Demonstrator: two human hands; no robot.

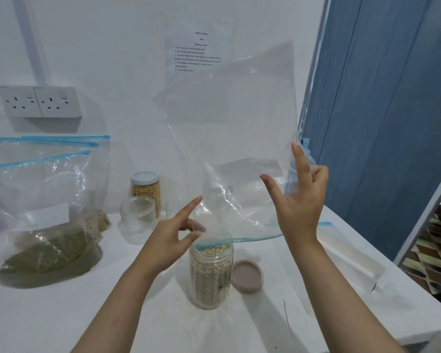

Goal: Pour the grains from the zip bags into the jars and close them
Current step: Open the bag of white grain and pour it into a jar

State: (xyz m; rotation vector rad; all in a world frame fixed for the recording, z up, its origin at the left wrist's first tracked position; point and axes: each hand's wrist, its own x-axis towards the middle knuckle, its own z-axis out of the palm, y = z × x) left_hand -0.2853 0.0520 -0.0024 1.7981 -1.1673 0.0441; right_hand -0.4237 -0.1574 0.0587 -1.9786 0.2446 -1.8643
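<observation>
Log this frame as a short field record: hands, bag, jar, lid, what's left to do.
left hand: pinches the bag's mouth edge over the jar
right hand: holds the bag's right side up, index finger straight
zip bag: upside down, looks empty
open jar: grain up to the rim
brown lid: on the table right of the jar
capped jar: at rear, filled
green grain bag: still full

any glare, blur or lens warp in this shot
Head view: soft, even light with faint shadows; sheen on the empty zip bag and the green-grain bag; the wall sheet reads blurred through plastic; wide-angle warp tilts the blue door and bends the table edge.
</observation>
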